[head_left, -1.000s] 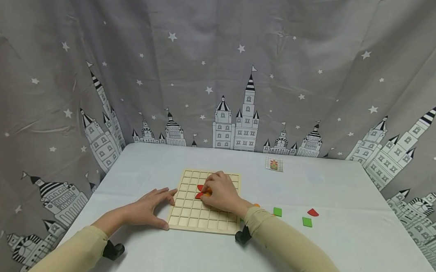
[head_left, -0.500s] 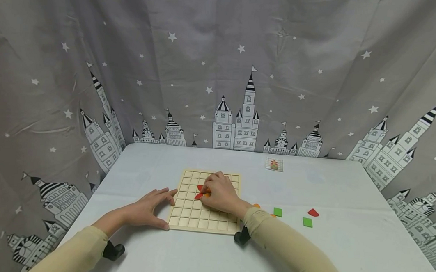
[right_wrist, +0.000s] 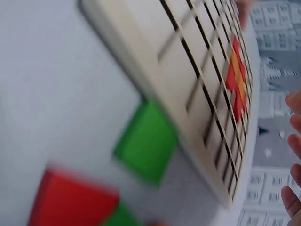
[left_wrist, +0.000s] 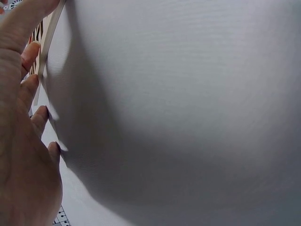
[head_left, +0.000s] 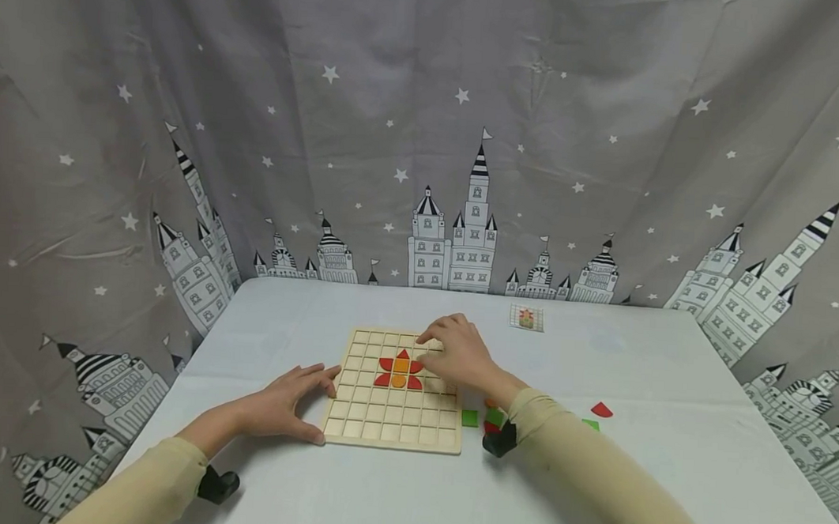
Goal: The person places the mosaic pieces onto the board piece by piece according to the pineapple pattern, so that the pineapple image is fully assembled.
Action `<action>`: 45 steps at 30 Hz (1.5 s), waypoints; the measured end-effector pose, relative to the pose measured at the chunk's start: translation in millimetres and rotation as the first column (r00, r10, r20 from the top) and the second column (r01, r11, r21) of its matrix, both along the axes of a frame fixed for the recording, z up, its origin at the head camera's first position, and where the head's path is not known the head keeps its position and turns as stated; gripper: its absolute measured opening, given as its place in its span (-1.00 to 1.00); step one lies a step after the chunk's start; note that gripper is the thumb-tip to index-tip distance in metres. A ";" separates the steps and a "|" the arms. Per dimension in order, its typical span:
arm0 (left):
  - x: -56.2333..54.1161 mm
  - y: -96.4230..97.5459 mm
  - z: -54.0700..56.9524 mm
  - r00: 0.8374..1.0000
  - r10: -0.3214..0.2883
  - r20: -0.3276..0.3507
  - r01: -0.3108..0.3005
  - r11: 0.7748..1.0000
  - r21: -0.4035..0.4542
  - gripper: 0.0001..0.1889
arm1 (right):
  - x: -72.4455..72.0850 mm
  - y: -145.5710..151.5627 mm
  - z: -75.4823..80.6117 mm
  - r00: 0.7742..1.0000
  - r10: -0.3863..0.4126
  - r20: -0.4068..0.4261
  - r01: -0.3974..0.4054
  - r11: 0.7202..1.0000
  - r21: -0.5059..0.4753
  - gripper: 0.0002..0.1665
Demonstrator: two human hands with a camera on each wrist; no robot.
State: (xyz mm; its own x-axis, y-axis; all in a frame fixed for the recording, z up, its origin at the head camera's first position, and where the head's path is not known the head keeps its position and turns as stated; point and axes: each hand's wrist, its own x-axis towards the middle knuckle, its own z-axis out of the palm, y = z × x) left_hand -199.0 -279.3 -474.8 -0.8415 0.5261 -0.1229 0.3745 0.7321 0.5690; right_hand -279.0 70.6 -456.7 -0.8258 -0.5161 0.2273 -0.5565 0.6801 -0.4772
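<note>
A wooden grid board (head_left: 389, 433) lies on the white table. Near its middle sit an orange square (head_left: 401, 365) and, just in front of it, an orange disc (head_left: 399, 381). A red triangle (head_left: 403, 354) points away behind the square, and red rounded pieces (head_left: 415, 383) flank both sides. My left hand (head_left: 287, 401) is spread along the board's left edge, thumb and fingertips at the rim; in the left wrist view its fingers (left_wrist: 29, 89) reach the board's side. Over the right part of the board hovers my right hand (head_left: 460, 355), thumb and fingers parted, with nothing seen between them.
Loose pieces lie right of the board: a green square (head_left: 470, 418) by its edge, a red piece (right_wrist: 70, 200) and others partly under the right wrist. Farther right are a red quarter-round piece (head_left: 602, 409) and a half-hidden green one. A pattern card (head_left: 526, 318) lies behind.
My right hand has come off the middle of the board and moved right and slightly back, its fingers parting. The red and orange pieces it covered now show. My left hand stays put.
</note>
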 end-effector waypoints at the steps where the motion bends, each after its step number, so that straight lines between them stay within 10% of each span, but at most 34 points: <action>1: 0.1 -0.1 0.1 1.000 0.001 0.000 -0.001 1.000 -0.002 -0.38 | -0.6 6.4 1.7 1.000 -0.006 0.012 0.007 1.000 -0.015 -0.68; 25: -0.8 -1.6 -3.1 1.000 0.027 -0.011 -0.028 0.998 -0.057 -0.37 | 38.4 117.8 -2.8 0.998 -0.006 0.061 0.002 0.998 0.068 -0.66; 45: -2.9 -0.5 -0.8 1.000 0.011 -0.019 -0.012 0.999 -0.032 -0.38 | 64.9 187.0 -34.4 0.980 -0.192 -0.050 0.198 0.969 0.151 -0.64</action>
